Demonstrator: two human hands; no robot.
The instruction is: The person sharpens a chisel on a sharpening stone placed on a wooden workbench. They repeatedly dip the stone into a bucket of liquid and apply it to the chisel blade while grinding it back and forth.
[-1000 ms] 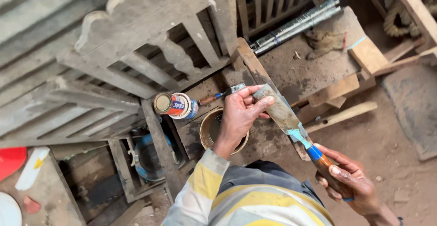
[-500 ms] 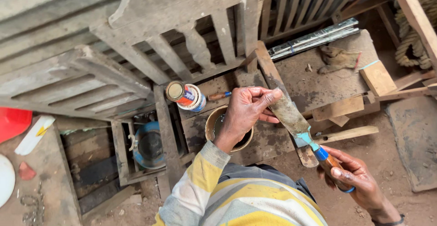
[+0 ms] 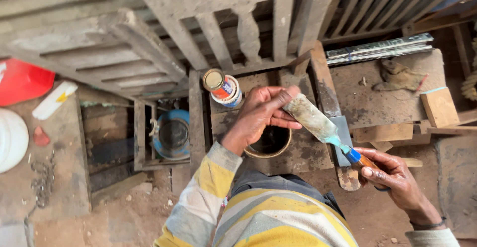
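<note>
You had your right hand (image 3: 397, 177) clenched round the putty knife (image 3: 323, 127) handle while your left hand (image 3: 261, 115) fingers (image 3: 285, 98) pinched the smeared blade over the open tin (image 3: 271, 142), so I'd have wiped slow, away from the edge.

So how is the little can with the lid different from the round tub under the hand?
The small can is shut with a gold lid, while the round tub is open and dark inside. The small can has a colourful label and lies tipped over; the round tub is plain tan and sits upright. The round tub is wider, and the left hand partly covers it. Both are round and rest on the wooden bench.
</note>
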